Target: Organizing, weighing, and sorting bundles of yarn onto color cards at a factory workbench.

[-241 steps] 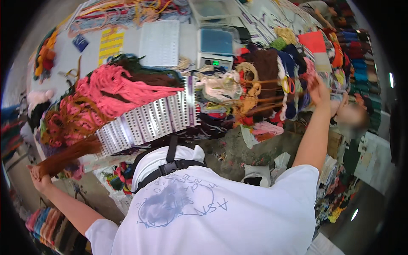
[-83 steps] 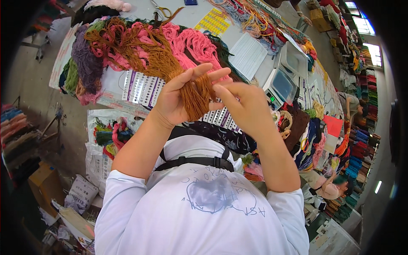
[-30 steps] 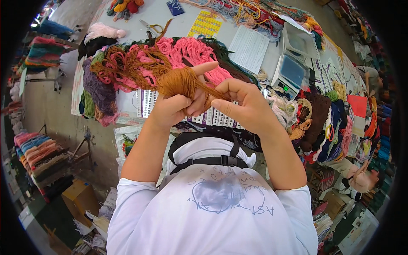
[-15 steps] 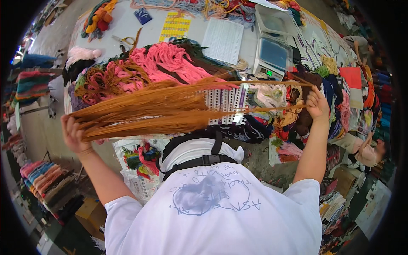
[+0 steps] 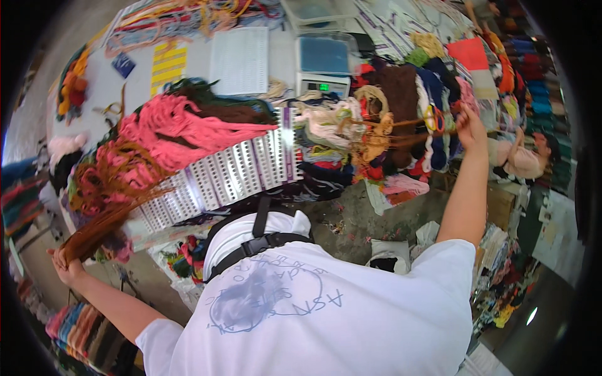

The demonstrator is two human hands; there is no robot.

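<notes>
My left hand (image 5: pixel 68 266), out at the far left, is closed round a thick hank of brown thread (image 5: pixel 103 232). The hank's loose end trails toward the perforated cards. Far to the right, my right hand (image 5: pixel 471 128) is closed on a thin brown strand (image 5: pixel 411 136), which streams leftward over the coloured skeins. Between my hands lies a row of white cards with punched holes (image 5: pixel 216 172). Pink yarn (image 5: pixel 188 128) is heaped just beyond them, with tangled brown and pink yarn (image 5: pixel 116 175) to its left.
A scale (image 5: pixel 323 84) with a lit green display stands at the back, beside a printed sheet (image 5: pixel 239 61) and a yellow label sheet (image 5: pixel 168 69). Scissors (image 5: pixel 113 109) lie left. Another person (image 5: pixel 520 156) sits at far right. White bags (image 5: pixel 389 254) are on the floor.
My hands have moved farther apart, and the brown thread once stretched between them is now in two separate parts. The view has shifted right, exposing more perforated cards.
</notes>
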